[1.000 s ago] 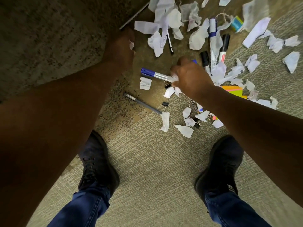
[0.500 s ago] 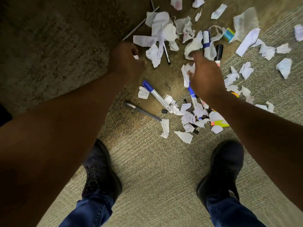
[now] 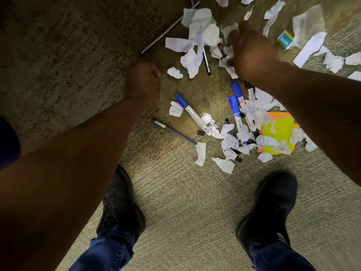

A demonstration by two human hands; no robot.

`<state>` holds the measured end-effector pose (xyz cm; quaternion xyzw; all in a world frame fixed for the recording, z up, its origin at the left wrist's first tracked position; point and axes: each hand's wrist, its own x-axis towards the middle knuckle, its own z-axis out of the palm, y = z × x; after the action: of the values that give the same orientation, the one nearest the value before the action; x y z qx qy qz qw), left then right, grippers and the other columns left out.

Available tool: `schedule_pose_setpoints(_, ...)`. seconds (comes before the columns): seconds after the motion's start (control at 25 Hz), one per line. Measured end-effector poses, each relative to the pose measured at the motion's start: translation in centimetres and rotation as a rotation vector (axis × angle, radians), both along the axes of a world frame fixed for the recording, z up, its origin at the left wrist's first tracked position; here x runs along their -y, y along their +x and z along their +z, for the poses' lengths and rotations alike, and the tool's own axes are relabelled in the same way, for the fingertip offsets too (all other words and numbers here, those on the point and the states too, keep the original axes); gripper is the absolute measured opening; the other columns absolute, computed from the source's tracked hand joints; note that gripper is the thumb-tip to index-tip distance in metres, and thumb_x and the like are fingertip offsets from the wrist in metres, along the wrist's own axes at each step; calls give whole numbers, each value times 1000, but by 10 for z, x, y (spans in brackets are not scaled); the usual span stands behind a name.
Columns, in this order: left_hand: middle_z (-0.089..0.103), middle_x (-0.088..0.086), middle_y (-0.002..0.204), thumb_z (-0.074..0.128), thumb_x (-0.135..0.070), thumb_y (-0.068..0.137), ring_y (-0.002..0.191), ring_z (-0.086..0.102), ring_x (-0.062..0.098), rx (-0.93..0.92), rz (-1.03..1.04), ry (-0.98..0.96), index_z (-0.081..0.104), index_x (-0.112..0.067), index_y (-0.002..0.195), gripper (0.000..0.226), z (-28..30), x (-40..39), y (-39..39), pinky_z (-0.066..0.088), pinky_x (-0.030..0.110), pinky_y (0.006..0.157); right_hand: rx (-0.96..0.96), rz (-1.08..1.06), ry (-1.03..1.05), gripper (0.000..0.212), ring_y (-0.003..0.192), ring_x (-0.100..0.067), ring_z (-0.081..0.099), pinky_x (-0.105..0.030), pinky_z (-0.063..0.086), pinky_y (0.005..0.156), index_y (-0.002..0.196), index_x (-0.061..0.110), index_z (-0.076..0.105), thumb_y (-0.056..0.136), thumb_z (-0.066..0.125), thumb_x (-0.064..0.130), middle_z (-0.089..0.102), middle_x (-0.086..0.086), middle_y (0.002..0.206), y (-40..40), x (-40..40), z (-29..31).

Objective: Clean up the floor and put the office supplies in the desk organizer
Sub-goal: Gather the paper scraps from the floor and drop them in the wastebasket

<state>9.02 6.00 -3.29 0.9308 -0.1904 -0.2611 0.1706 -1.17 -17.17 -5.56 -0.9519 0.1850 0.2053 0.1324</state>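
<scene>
Crumpled white paper scraps (image 3: 197, 36) litter the looped carpet (image 3: 185, 202) among smooth blue-capped markers (image 3: 237, 106). The right hand (image 3: 252, 53) pinches a torn scrap; the left hand (image 3: 143, 79) is clenched, contents unclear.

Both arms reach down: left hand (image 3: 143, 80) fisted (contents unseen), right hand (image 3: 252, 53) lowered, fingers (image 3: 233, 39) curled.

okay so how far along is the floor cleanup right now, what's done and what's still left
Nothing looks finished; no desk organizer is in view. In hand: the right hand reaches into the torn paper scraps, its grip hidden; the left hand is a closed fist, contents unclear. Left on the carpet: blue markers, a blue-capped pen, a grey pen, sticky notes, binder clips.
</scene>
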Motion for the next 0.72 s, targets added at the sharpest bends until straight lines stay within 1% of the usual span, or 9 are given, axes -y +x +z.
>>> schedule_pose_setpoints(0.12, 67, 8, 92, 62, 1, 83, 87, 62, 14, -6, 18, -194, 69, 0, 90, 11, 12, 15, 1, 41, 6, 72, 47, 13, 3, 30, 105, -45, 53, -45, 43, 84, 117, -5, 52, 88, 49, -2, 50, -30, 118, -9, -8, 2)
schedule_pose_setpoints(0.2, 67, 9, 104, 62, 0, 84, 93, 60, 10, -34, 6, -229, 67, -1, 98, 15, 12, 31, 3, 44, 5, 77, 80, -25, 28, 30, 106, -41, 55, -41, 43, 85, 116, -2, 53, 86, 51, -1, 56, -27, 115, -14, -11, 5)
schedule_pose_setpoints(0.28, 61, 12, 122, 65, -11, 87, 104, 60, 17, -104, -2, -189, 61, -4, 115, 29, 10, 50, 4, 51, 20, 89, 149, -94, 64, 30, 101, -37, 59, -37, 45, 81, 115, 2, 53, 85, 54, 2, 60, -23, 110, -16, -18, 12)
schedule_pose_setpoints(0.32, 57, 12, 129, 68, -23, 86, 111, 58, 21, -96, -89, -117, 57, -7, 123, 42, 7, 58, 4, 51, 30, 94, 195, -121, 93, 31, 98, -36, 60, -35, 45, 77, 116, 2, 52, 85, 55, 3, 62, -21, 108, -16, -22, 15)
schedule_pose_setpoints(0.4, 45, 12, 139, 70, -43, 81, 124, 48, 28, 13, -386, 106, 48, -9, 132, 65, 2, 66, 6, 43, 39, 101, 253, -150, 147, 38, 95, -35, 60, -32, 41, 72, 123, 1, 46, 87, 55, 5, 61, -21, 107, -11, -27, 20)
schedule_pose_setpoints(0.48, 40, 14, 143, 65, -40, 86, 129, 41, 29, 123, -530, 137, 47, -9, 132, 58, -4, 67, 7, 36, 36, 105, 229, -130, 152, 42, 97, -39, 58, -35, 40, 73, 130, -2, 41, 90, 51, 6, 59, -25, 110, 0, -24, 24)
schedule_pose_setpoints(0.56, 43, 14, 142, 57, -28, 92, 130, 41, 25, 163, -525, 78, 48, -6, 131, 45, -9, 65, 8, 29, 28, 106, 150, -66, 142, 50, 99, -44, 57, -37, 40, 74, 137, -4, 35, 91, 50, 5, 58, -30, 111, 14, -19, 24)
schedule_pose_setpoints(0.68, 53, 12, 136, 49, -19, 97, 126, 47, 22, 132, -445, -18, 56, -4, 125, 33, -15, 60, 6, 25, 19, 105, -44, -8, 150, 88, 103, -44, 57, -38, 41, 75, 152, 12, 7, 84, 61, -3, 58, -31, 113, 35, -14, 19)
schedule_pose_setpoints(0.72, 57, 11, 132, 49, -19, 97, 123, 50, 21, 110, -394, -46, 61, -4, 121, 31, -16, 58, 4, 26, 17, 102, -90, 3, 147, 93, 104, -44, 57, -38, 41, 75, 152, 17, 5, 83, 62, -4, 57, -31, 114, 40, -14, 18)
